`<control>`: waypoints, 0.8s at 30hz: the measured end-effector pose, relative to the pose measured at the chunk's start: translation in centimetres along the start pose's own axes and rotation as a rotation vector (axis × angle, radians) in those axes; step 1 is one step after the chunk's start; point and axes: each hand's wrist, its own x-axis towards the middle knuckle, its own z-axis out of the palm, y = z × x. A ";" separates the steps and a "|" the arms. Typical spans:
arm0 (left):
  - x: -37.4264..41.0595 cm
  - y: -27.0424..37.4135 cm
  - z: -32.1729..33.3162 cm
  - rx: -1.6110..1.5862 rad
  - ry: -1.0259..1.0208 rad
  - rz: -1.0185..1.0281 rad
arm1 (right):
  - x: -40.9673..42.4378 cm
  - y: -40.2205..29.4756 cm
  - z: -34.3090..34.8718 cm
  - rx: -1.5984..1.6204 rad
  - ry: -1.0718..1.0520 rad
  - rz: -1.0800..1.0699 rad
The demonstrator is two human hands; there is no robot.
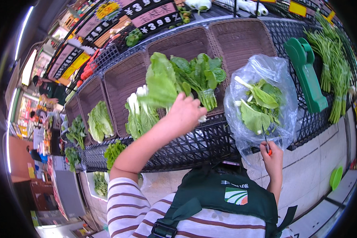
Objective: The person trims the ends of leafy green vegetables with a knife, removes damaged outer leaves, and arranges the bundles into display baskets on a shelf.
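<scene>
My left hand [188,112] is closed around the base of a green leafy lettuce [162,78], whose leaves blur a little above the baskets. A pale stem end sticks out beside my fingers. In my right hand [272,154] is a small knife [265,136], a bit of orange showing at its handle, the blade pointing away from me. It is over an open clear plastic bag [238,98] holding loose trimmed leaves [257,116]. Between my hands, a bunch of spinach-like greens [206,78] leans in a brown basket, its stems banded. More white-stemmed lettuce [139,113] lies left of my forearm.
Brown woven baskets [242,37] line the black plastic crate stand [193,148]. A green tape dispenser [308,80] stands right of the bag, beside bundled long-stemmed greens [334,68]. Price signs [154,16] rise behind. A person [49,90] is far left.
</scene>
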 end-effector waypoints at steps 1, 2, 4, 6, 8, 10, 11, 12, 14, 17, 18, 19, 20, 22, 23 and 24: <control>0.1 -1.4 0.9 0.105 0.055 0.000 | 0.0 0.3 0.0 -0.013 -0.009 0.002; 0.5 -2.6 1.4 0.118 -0.062 -0.049 | 0.1 0.4 0.0 -0.027 -0.018 0.003; 0.2 -3.5 2.8 0.187 -0.018 -0.074 | 0.2 -0.4 -0.2 -0.057 -0.038 0.060; -0.5 -3.6 4.3 0.125 -0.009 -0.122 | 0.1 -0.6 -0.4 -0.035 -0.040 0.083; -1.3 -3.8 5.5 0.070 0.193 -0.195 | -0.1 -0.2 -0.5 -0.019 -0.028 0.113; -2.2 -5.5 7.0 0.035 0.415 -0.338 | -0.4 0.4 -0.7 0.002 -0.020 0.131; -3.2 -7.6 7.6 0.009 0.538 -0.434 | -0.5 0.5 -0.7 0.013 -0.014 0.141; -4.0 -9.4 7.4 -0.071 0.538 -0.664 | -0.5 -0.1 -0.9 0.025 -0.029 0.177; -6.9 -13.9 8.6 -0.123 0.692 -1.051 | -0.3 -0.6 -1.3 -0.034 -0.065 0.160; -10.6 -19.5 12.8 -0.224 0.508 -1.354 | 0.0 -0.9 -1.1 -0.074 -0.075 0.095; -10.4 -19.4 13.0 -0.259 0.462 -1.364 | 0.1 -1.0 -0.9 -0.082 -0.064 0.075; -10.2 -19.2 13.2 -0.293 0.414 -1.375 | 0.1 -1.3 -0.8 -0.074 -0.067 0.067; -10.1 -19.6 13.5 -0.302 0.438 -1.337 | 0.2 -1.8 -0.6 -0.067 -0.071 0.058; -10.9 -20.6 14.5 -0.321 0.480 -1.266 | 0.2 -2.4 -0.3 -0.050 -0.081 0.050; -11.5 -21.0 15.0 -0.332 0.562 -1.226 | 0.1 -2.6 -0.2 -0.041 -0.089 0.051; -12.0 -21.4 14.9 -0.387 0.581 -1.232 | 0.1 -2.6 -0.1 -0.033 -0.092 0.053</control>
